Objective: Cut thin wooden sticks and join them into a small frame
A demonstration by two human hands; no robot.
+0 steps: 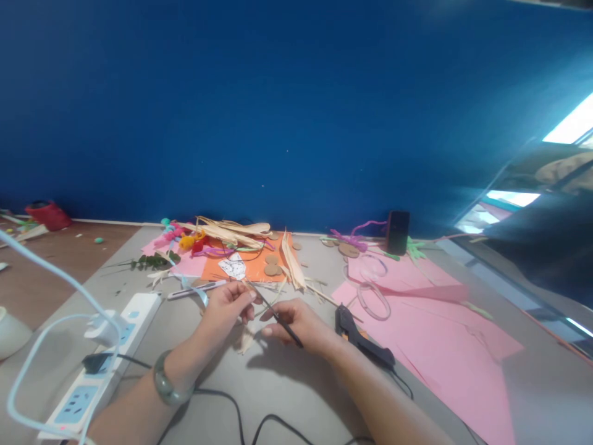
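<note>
My left hand (pixel 226 309) is pinched closed on the near end of a thin dark stick (pixel 273 312) that runs diagonally between both hands; a pale jade bangle sits on that wrist. My right hand (pixel 296 324) is also closed, its fingers gripping the same stick lower down, so the tip pokes out past the knuckles. A pale strip of dried leaf (pixel 245 340) lies on the grey table just under the hands. A black glue gun (pixel 361 337) rests right beside my right wrist.
A white power strip (pixel 111 358) with plugs and cables lies at the left. Pink paper sheets (pixel 430 334), an orange sheet (pixel 259 266) with dried leaves, cardboard discs and pipe cleaners lie beyond the hands. A dark phone (pixel 397 232) leans on the blue wall.
</note>
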